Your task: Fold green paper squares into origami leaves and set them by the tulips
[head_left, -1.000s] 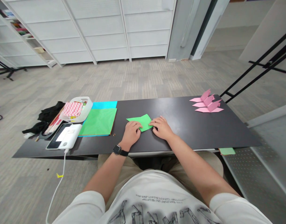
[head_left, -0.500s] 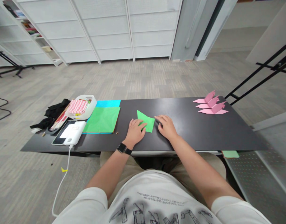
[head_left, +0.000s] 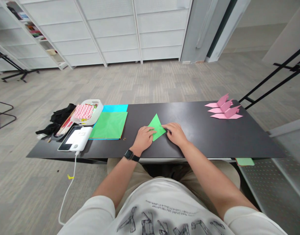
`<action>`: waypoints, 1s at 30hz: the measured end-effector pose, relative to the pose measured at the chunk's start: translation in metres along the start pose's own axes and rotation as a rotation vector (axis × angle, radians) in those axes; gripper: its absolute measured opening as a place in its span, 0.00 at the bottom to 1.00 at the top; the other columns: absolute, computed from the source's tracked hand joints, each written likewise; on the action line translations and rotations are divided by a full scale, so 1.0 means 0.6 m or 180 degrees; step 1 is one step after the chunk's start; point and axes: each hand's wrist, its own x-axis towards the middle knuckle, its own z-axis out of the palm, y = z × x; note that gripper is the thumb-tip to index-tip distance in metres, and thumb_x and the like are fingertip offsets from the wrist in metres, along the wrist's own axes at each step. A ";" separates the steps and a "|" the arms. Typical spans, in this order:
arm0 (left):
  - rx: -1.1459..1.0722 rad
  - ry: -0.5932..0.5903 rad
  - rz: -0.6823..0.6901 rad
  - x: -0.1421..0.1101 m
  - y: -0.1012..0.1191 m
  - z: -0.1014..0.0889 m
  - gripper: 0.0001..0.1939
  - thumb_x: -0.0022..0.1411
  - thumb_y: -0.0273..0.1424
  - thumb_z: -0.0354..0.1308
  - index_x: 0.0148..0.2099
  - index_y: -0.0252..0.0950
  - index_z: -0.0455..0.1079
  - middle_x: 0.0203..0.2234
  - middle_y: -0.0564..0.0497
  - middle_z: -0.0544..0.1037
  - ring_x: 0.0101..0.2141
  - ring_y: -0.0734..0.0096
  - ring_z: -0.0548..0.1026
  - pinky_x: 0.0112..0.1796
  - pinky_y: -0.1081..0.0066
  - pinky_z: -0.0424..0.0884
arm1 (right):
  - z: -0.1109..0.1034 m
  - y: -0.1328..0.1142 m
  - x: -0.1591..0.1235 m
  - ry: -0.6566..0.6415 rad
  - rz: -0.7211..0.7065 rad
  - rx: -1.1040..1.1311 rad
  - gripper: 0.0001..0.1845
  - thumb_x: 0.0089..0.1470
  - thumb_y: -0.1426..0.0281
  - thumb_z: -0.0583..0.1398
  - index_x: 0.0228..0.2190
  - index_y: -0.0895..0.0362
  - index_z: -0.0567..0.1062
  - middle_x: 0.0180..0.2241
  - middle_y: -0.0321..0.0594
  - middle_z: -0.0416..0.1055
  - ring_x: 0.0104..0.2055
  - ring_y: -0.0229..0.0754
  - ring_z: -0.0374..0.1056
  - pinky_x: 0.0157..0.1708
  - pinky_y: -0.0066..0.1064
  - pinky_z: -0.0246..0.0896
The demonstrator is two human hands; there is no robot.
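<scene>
Currently the folded green paper is lying on the dark table, one corner pointing toward twelve o'clock. From its eight o'clock, the left hand is resting loosely spread fingers on it; at three, the right hand's fingers are curling against the edge, whether pinching I cannot tell.

Folded paper, pink birds on dark table

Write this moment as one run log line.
left hand: on green folded paper; right hand: at its edge; surface: dark table; right end: pink paper birds
</scene>
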 end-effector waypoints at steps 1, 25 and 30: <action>-0.0006 0.0041 0.0011 0.000 0.001 0.000 0.17 0.71 0.24 0.55 0.52 0.43 0.82 0.55 0.48 0.81 0.55 0.58 0.75 0.62 0.52 0.69 | 0.001 0.001 0.000 0.0028 0.0042 -0.0055 0.31 0.55 0.82 0.56 0.56 0.48 0.80 0.49 0.42 0.80 0.53 0.52 0.72 0.58 0.49 0.63; -0.0228 0.0037 -0.0093 0.001 0.015 -0.013 0.07 0.73 0.30 0.55 0.43 0.40 0.75 0.53 0.48 0.83 0.56 0.62 0.77 0.69 0.49 0.61 | -0.004 -0.003 0.002 -0.0152 -0.0070 0.0124 0.24 0.61 0.77 0.61 0.55 0.46 0.81 0.49 0.40 0.81 0.53 0.50 0.73 0.58 0.48 0.63; -0.0331 -0.0078 0.0017 0.000 0.016 -0.014 0.08 0.74 0.32 0.55 0.44 0.40 0.75 0.56 0.48 0.82 0.59 0.62 0.76 0.70 0.47 0.59 | -0.002 -0.002 0.001 -0.0036 -0.0052 0.0196 0.12 0.64 0.70 0.63 0.46 0.46 0.84 0.49 0.42 0.78 0.53 0.49 0.72 0.57 0.46 0.65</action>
